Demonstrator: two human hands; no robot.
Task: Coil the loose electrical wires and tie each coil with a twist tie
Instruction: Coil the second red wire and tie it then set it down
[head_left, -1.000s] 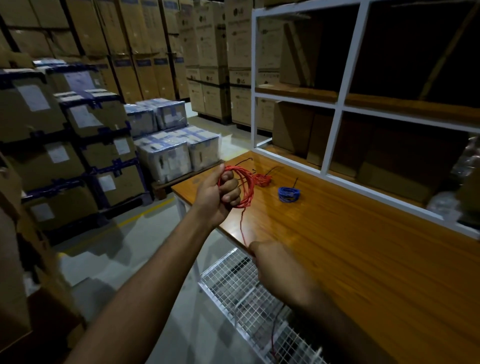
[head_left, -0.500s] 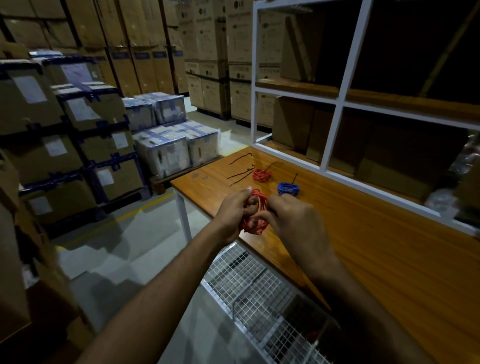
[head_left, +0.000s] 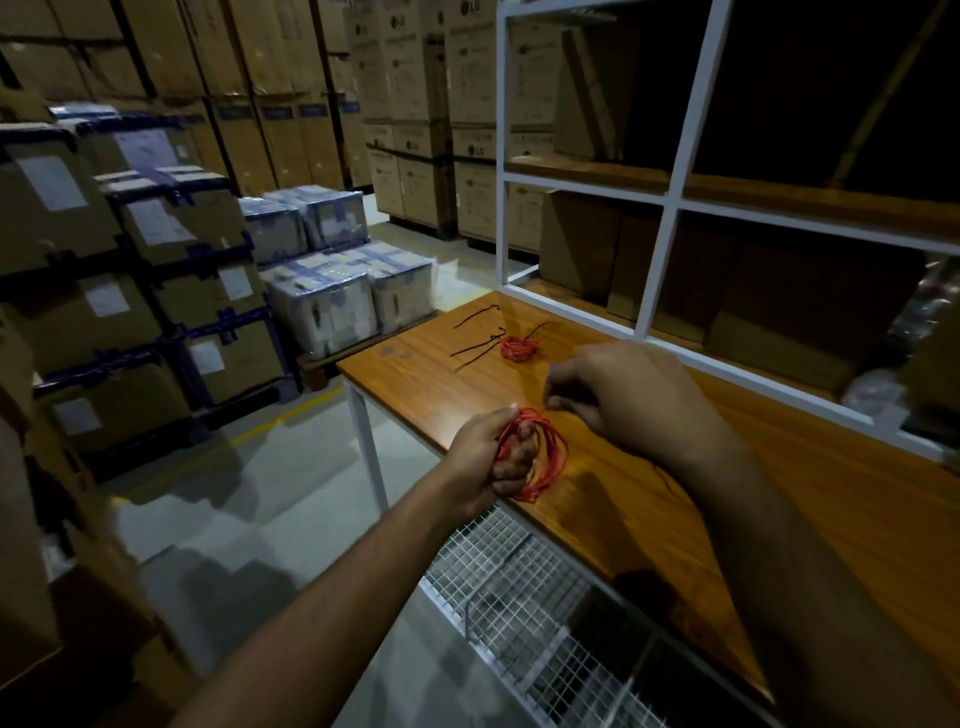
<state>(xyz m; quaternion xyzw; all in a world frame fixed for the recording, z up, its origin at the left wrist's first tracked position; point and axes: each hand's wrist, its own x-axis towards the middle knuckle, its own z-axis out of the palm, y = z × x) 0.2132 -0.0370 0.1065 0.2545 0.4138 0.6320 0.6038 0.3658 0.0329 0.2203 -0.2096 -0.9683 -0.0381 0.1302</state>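
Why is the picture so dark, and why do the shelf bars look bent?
Head view: the light is dim, so the shelf compartments go nearly black; the wide lens bows its white bars; the red wire coil in the left hand stays fairly sharp.

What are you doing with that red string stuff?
It's red electrical wire, being wound into a coil. The left hand grips the red coil over the edge of the wooden table, and the right hand pinches the wire at the top of the loops. Another red coil already lies farther back on the table, with thin black twist ties beside it. This coil has no tie on it yet.
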